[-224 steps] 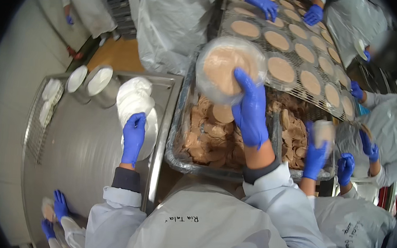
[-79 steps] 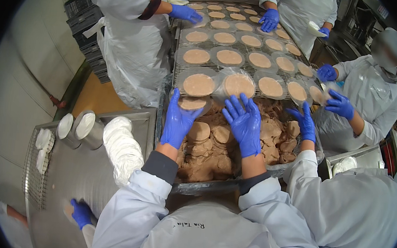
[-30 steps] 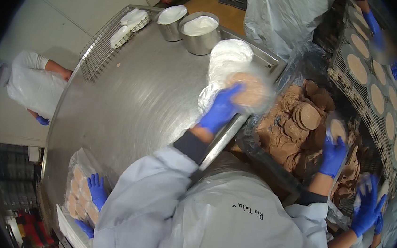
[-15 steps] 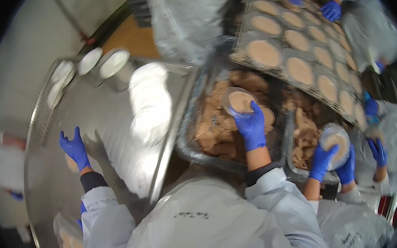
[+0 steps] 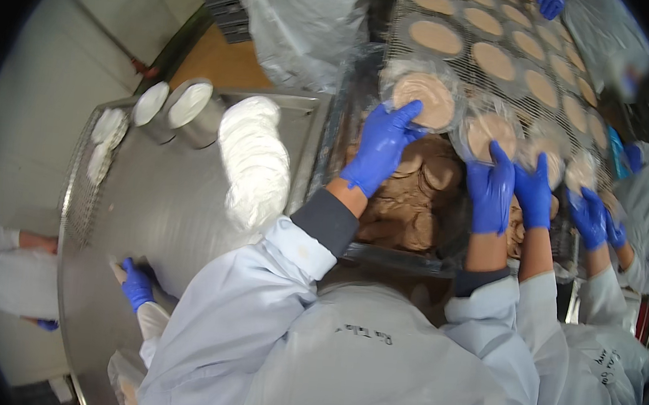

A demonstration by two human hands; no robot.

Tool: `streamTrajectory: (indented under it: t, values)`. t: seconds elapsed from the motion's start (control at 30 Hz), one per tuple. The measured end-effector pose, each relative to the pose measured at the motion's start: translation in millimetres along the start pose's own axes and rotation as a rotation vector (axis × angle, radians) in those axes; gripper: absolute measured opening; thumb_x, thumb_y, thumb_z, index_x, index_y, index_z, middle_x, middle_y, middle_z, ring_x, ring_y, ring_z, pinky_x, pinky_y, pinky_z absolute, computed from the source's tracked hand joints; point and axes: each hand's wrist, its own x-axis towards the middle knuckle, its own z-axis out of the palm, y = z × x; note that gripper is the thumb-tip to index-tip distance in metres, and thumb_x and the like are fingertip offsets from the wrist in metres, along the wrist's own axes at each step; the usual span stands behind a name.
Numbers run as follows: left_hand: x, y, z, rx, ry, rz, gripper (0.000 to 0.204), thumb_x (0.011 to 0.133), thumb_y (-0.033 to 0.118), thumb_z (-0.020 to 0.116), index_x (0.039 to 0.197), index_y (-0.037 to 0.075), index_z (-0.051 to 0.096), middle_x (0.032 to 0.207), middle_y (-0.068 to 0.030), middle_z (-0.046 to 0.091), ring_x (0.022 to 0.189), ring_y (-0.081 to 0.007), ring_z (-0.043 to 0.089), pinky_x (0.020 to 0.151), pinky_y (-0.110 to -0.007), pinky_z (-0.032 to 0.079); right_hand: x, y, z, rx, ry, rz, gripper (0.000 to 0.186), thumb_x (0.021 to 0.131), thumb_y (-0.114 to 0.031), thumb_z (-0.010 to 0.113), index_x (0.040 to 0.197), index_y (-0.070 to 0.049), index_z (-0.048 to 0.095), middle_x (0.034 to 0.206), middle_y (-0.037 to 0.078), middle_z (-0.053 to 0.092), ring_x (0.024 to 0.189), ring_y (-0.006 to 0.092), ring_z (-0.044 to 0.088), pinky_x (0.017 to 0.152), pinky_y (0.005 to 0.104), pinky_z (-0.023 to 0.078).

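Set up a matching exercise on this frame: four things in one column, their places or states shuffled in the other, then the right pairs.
Things
1. left hand
2. white pile
3. metal canisters
4. brown mass

Places and states
a. inside the dark bin
b. holding a pale disc
c. standing near the wire rack, white showing at the top
d. in overlapping layers on the steel table

Right pairs
1-b, 2-d, 3-c, 4-a

2 round tan patties [image 5: 429, 94], film-backed, held
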Motion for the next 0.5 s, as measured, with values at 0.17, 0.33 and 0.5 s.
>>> streamTrajectory:
  t: [0.17, 0.33, 0.5]
  values:
    - [-55.4, 8.5, -48.7, 0.652, 0.122, 0.123, 0.038, 0.077, 0.012, 0.064, 0.110, 0.001, 0.051, 0.093, -0.0058, 0.058, 0.080, -0.0114, 0.055, 0.066, -0.023, 0.047, -58.5, 77.4, 27.4, 0.225, -0.110, 0.280, 0.049, 0.087, -0.031, 0.047, 0.125, -0.002, 0.035, 0.126, 0.014, 0.041, 0.117, 0.0282, 0.039, 0.099, 0.0441, 0.031]
    - [-146.5, 65.3, -180.5, 1.621, 0.333, 0.338, 0.024, 0.079, 0.007, 0.057, 0.102, 0.001, 0.057, 0.100, -0.0140, 0.059, 0.093, -0.0244, 0.057, 0.085, -0.032, 0.043, -55.7, 97.3, 53.8, -0.164, -0.015, 0.191, 0.044, 0.085, -0.020, 0.053, 0.121, 0.000, 0.040, 0.119, 0.013, 0.048, 0.108, 0.0254, 0.049, 0.094, 0.0404, 0.039]
    - [-172.3, 46.1, -222.8, 1.790, 0.399, 0.425, 0.016, 0.082, 0.010, 0.051, 0.093, 0.003, 0.059, 0.096, -0.0126, 0.059, 0.096, -0.0264, 0.053, 0.085, -0.035, 0.041, -44.9, 119.3, 37.0, -0.159, 0.101, 0.284, 0.040, 0.082, -0.012, 0.056, 0.118, 0.000, 0.044, 0.115, 0.013, 0.052, 0.104, 0.0246, 0.052, 0.093, 0.0382, 0.041]
